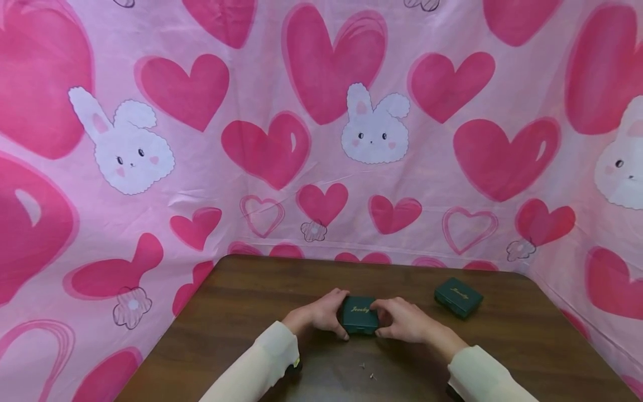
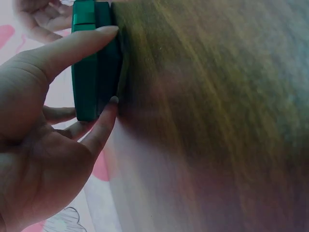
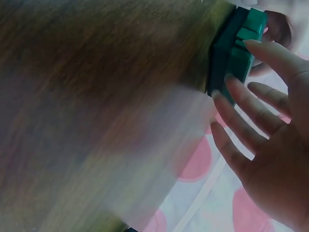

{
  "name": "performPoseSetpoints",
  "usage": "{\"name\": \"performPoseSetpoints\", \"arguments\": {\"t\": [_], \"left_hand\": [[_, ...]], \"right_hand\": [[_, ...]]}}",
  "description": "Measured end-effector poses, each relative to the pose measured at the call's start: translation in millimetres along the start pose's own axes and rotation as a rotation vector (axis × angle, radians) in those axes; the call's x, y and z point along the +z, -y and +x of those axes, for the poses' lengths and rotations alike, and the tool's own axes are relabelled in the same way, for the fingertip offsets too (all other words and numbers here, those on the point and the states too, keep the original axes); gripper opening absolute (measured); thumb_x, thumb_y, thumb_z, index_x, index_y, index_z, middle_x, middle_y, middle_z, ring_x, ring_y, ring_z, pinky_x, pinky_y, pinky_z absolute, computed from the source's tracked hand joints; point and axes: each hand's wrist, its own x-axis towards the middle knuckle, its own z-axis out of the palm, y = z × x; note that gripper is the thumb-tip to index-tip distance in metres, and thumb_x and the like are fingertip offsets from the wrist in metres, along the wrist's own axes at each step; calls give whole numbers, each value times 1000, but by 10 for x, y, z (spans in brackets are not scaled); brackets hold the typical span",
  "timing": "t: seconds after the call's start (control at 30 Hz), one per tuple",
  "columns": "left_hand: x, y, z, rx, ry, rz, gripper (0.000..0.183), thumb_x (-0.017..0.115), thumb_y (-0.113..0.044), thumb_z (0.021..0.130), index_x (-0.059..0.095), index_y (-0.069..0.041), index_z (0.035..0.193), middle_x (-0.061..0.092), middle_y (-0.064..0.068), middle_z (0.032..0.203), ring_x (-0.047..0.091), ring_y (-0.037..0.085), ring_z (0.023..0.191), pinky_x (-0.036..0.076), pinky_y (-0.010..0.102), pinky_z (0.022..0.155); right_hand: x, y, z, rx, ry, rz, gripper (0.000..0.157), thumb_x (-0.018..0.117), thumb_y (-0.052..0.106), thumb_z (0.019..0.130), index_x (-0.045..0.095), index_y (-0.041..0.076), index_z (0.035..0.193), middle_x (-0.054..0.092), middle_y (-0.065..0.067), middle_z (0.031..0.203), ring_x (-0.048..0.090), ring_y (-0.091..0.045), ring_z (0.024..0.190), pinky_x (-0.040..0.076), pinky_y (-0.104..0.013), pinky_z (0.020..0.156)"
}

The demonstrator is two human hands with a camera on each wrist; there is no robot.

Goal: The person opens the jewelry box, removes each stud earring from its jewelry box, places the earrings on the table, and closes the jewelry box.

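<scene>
A small dark green jewelry box (image 1: 359, 320) with gold "Jewelry" lettering on its lid lies closed on the brown table. My left hand (image 1: 325, 312) grips its left side, the thumb along the front and the other fingers round the side and back. In the left wrist view that thumb (image 2: 91, 41) lies across the box's front edge. On the other side my right hand (image 1: 402, 319) touches the box with its fingertips. The right wrist view shows its fingers (image 3: 246, 116) spread and nearly straight, the palm apart from the box.
Another green jewelry box (image 1: 458, 297) lies closed at the back right of the wooden table (image 1: 241, 335). Two tiny shiny pieces (image 1: 372, 376) lie near the front, too small to make out. A pink cloth (image 1: 261, 33) with hearts and rabbits hangs behind the table and along its sides.
</scene>
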Motion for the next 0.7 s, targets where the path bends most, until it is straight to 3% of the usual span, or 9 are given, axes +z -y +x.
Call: {"name": "performPoseSetpoints", "arguments": {"t": [0.2, 0.3, 0.37, 0.5, 0.6, 0.7], "left_hand": [[231, 482, 302, 48, -12, -23, 107, 96, -39, 67, 38, -16, 154, 46, -2, 138, 48, 16, 121, 41, 41, 112], [271, 562, 367, 55, -10, -16, 107, 96, -39, 66, 38, -18, 153, 46, -3, 137, 49, 15, 119, 43, 41, 111], [257, 525, 354, 48, -9, -10, 106, 96, -38, 66, 39, -17, 152, 47, -2, 136, 50, 15, 118, 43, 42, 110], [54, 33, 64, 3, -1, 16, 99, 94, -27, 73, 39, -9, 153, 48, 3, 136, 50, 17, 118, 43, 40, 110], [-53, -226, -90, -20, 6, 41, 97, 92, -22, 75, 38, -5, 153, 49, 6, 137, 50, 18, 117, 43, 39, 109], [-54, -227, -94, -16, 9, 39, 96, 92, -22, 75, 38, -6, 153, 49, 6, 134, 50, 17, 114, 45, 38, 108]], "right_hand": [[37, 27, 48, 39, -54, -101, 56, 88, 43, 78, 68, 16, 123, 59, 3, 111, 56, -18, 98, 55, -50, 80], [45, 40, 79, 38, -53, -95, 59, 88, 45, 77, 68, 17, 125, 56, 1, 118, 54, -20, 104, 54, -52, 83], [52, 47, 101, 35, -41, -81, 61, 88, 45, 77, 67, 16, 127, 54, -1, 124, 53, -22, 110, 53, -55, 85], [63, 68, 147, 21, -15, -72, 67, 88, 43, 77, 64, 15, 132, 52, -6, 133, 50, -28, 118, 51, -60, 88], [76, 97, 181, 3, -5, -84, 71, 89, 42, 76, 62, 12, 134, 52, -9, 136, 52, -30, 118, 51, -59, 90], [95, 133, 220, -10, -2, -103, 73, 89, 41, 77, 61, 10, 136, 52, -10, 137, 53, -30, 118, 51, -56, 91]]}}
